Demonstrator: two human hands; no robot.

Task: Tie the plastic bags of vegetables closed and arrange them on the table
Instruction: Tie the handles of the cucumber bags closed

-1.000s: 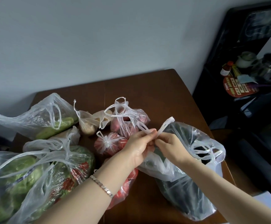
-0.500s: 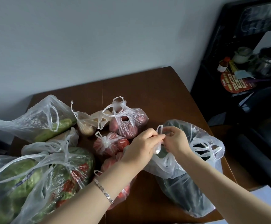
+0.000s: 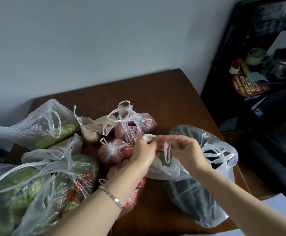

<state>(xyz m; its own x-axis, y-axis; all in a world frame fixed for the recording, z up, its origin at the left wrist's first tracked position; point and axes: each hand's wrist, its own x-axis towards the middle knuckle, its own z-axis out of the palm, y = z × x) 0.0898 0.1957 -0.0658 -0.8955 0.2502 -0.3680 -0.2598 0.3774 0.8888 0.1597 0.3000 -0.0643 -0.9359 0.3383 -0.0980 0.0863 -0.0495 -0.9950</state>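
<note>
My left hand (image 3: 144, 149) and my right hand (image 3: 184, 150) meet over the middle of the brown table (image 3: 164, 92). Each pinches a handle strip of a clear bag of dark green vegetables (image 3: 166, 171); one handle loop (image 3: 167, 153) hangs down between the hands. A larger clear bag of dark vegetables (image 3: 201, 193) lies to the right with its handles loose. A small knotted bag of red vegetables (image 3: 112, 150) sits just left of my left hand. Behind it stands a bag of red produce (image 3: 135, 125) with its handles up.
Bags of green vegetables (image 3: 41, 130) and of greens with red peppers (image 3: 53, 181) crowd the table's left. A small bag of potatoes (image 3: 91, 132) lies at the back. Under my left wrist is a red-filled bag (image 3: 133, 193). A dark shelf unit (image 3: 261, 79) stands at right.
The raised handle strips have come down and been drawn together between my hands. A loop now hangs below my right fingers, and the hands have spread slightly apart.
</note>
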